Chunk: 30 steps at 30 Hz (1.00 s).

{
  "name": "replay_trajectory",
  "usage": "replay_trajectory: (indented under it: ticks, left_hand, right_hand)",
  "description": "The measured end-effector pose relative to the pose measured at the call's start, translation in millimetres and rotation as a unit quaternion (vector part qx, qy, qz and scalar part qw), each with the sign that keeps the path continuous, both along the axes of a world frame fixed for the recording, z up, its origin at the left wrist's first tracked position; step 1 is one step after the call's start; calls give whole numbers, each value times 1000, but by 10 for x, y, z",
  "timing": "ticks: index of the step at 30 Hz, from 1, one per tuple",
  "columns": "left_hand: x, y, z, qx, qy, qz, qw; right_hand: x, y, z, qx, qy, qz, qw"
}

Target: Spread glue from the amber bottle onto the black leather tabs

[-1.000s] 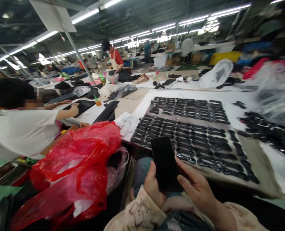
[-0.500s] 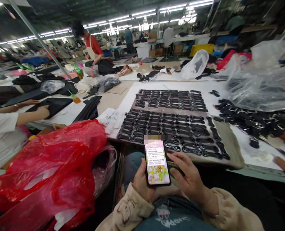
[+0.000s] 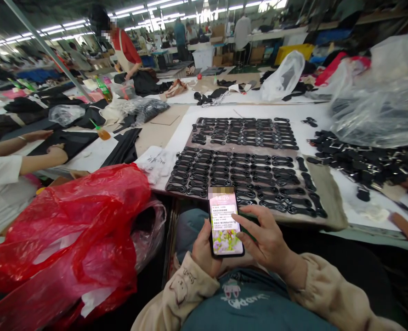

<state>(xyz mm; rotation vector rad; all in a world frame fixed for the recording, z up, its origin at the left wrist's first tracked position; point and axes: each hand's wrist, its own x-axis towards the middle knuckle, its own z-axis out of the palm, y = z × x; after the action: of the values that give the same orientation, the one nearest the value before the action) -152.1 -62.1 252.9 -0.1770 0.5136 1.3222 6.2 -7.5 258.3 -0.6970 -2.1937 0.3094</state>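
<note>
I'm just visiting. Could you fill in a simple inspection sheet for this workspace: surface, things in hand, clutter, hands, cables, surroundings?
Surface: white table, bearing rows of black pieces on a darker sheet.
Things in hand: phone, screen lit.
Clutter: red plastic bag at left; heap of black pieces with metal fittings at right.
Hands: left hand holds the phone; right hand has its index finger at the screen, contact unclear.
Cables: nothing seen.
Surroundings: co-worker in a red top beyond; ceiling lights.

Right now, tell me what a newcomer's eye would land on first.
Probably the large red plastic bag, crumpled at lower left. The brightly lit phone at lower centre likely comes next, then the rows of black pieces laid out just beyond it.
</note>
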Motion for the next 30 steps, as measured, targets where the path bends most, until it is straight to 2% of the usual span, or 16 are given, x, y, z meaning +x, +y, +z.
replay_trajectory:
  ticks: [4, 13, 22, 30]
  left_hand:
    - [11, -4, -9, -18, 24, 9, 1000]
    - [11, -10, -82, -10, -3, -6, 1000]
    - [23, -34, -80, 18, -14, -34, 999]
    - [14, -39, -120, 31, -12, -26, 999]
  right_hand:
    - [-50, 31, 48, 7, -21, 1, 1000]
    - [-84, 54, 53, 16, -38, 6, 999]
    - [-131, 49, 79, 32, -64, 25, 997]
    - [-166, 21, 79, 38, -92, 21, 995]
